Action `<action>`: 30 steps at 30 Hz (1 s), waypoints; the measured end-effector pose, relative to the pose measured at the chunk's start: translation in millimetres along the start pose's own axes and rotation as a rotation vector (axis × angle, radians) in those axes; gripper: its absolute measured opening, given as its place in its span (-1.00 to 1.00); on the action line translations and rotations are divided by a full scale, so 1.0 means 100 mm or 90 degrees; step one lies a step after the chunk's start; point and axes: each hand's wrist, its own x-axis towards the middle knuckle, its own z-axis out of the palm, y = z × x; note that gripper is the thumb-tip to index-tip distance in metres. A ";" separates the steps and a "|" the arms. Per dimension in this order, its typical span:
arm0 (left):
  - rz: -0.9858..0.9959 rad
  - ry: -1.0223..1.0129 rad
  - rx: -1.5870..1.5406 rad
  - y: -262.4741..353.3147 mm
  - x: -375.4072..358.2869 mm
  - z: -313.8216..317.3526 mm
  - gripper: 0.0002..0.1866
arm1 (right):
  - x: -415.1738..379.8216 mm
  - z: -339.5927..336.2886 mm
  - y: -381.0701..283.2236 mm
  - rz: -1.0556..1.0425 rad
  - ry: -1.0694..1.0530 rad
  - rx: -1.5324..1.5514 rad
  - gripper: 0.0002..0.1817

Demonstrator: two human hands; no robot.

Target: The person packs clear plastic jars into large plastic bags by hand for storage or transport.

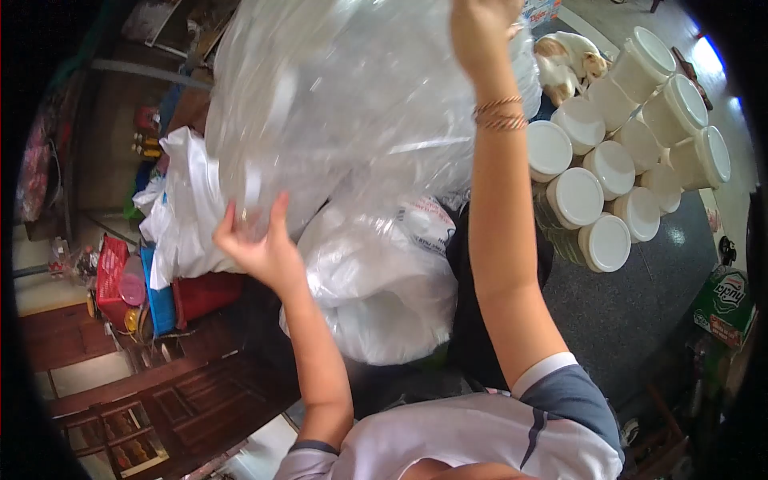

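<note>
A large clear plastic bag [360, 96] fills the upper middle, crumpled and shiny. My right hand [484, 36] reaches to its upper right side at the frame's top edge; the fingers look curled on the plastic, though they are partly cut off. My left hand [260, 248] is at the bag's lower left edge, thumb and forefinger spread, with plastic film between and in front of them. Below the clear bag lies a white plastic bag [376, 312], and another with printed lettering [428, 224] sits beside it.
Several white lidded tubs [576, 196] stand grouped on the dark surface [592, 312] at right. A white and tan animal [568, 60] lies behind them. A green carton [726, 300] is at far right. White sheeting [188, 208] and a red container [204, 296] are at left.
</note>
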 end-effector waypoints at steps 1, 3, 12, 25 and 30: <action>0.021 -0.012 -0.001 0.13 0.05 0.16 -0.35 | 0.13 0.14 0.25 0.077 0.092 0.213 -0.27; 0.083 -0.035 0.002 0.27 0.14 0.43 -0.38 | 0.32 0.26 0.97 -0.266 0.102 -0.066 -0.49; 0.169 -0.132 -0.016 0.87 0.20 0.94 -0.78 | 0.28 -0.08 0.99 0.029 -0.070 0.250 -0.28; 0.451 -0.327 -0.112 1.42 -0.14 0.84 -0.93 | 0.28 -0.54 0.69 0.289 -0.249 0.482 -0.15; 0.422 -0.356 -0.097 1.80 -0.36 0.94 -0.80 | 0.17 -0.59 0.67 0.309 -0.260 0.503 -0.27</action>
